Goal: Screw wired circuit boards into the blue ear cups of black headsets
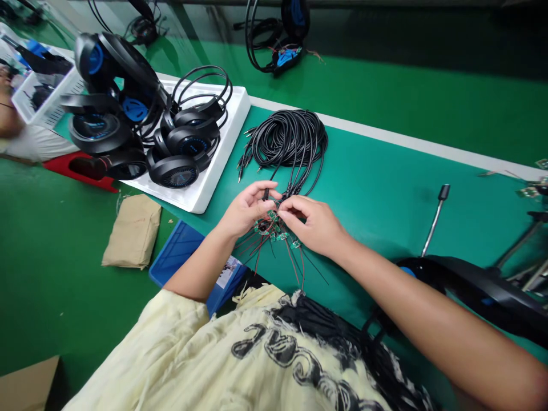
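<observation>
A coiled bundle of black audio cables (291, 137) lies on the green tabletop, with metal plugs sticking out at its left. Several small green circuit boards (282, 235) with thin red and black wires sit at the bundle's near end. My left hand (250, 208) is closed around one black cable end (266, 194), thumb and fingers bent. Beside it my right hand (310, 220) pinches at the wires near the boards. What lies between its fingertips is too small to make out.
Several black headsets (184, 140) are piled on a white foam tray (237, 123) at left. Another headset (462, 274) with a microphone is at right. A blue bin (177, 251) and a brown paper parcel (132, 231) are below the table's left edge. A co-worker's arm (8, 108) shows far left.
</observation>
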The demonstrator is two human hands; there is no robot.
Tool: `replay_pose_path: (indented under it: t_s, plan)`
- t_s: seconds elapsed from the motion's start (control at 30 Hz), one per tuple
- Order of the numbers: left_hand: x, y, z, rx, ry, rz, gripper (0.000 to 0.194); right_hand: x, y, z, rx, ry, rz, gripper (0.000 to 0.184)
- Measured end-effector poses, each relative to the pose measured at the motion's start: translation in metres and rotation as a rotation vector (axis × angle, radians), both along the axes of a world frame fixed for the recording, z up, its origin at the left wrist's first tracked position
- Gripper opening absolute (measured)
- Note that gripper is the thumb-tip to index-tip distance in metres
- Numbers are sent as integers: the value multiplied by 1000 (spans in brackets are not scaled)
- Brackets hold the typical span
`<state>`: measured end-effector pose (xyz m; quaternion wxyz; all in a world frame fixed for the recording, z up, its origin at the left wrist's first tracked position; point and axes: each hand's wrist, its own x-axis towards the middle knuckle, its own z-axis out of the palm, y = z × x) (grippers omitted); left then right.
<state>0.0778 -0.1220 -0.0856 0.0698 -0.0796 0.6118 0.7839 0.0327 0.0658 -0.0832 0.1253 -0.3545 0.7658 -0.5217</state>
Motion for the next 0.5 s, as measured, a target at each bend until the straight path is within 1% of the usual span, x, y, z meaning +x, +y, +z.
replay_pose_path:
  t_s: [0.1,0.2,0.27,0.33,0.4,0.43,0.5]
  plan:
    - [-1,4,-2,59,-80,59,38,0,1,-2,-60,125,45,11]
    - [-3,6,-4,100,-150,121,39,1,3,-3,-99,201,192,13]
    - [-4,3,-4,99,-149,180,37,3,4,-4,-88,207,249,14]
    - [-5,-5,0,86,-72,278,33,5,5,-3,-27,199,269,15]
    - [-5,-19,10,69,51,389,28,8,6,-2,91,208,319,16]
    - [-5,-26,17,67,98,423,26,10,7,0,159,227,351,18]
    - [-3,-39,34,86,122,421,24,11,6,2,278,272,387,23]
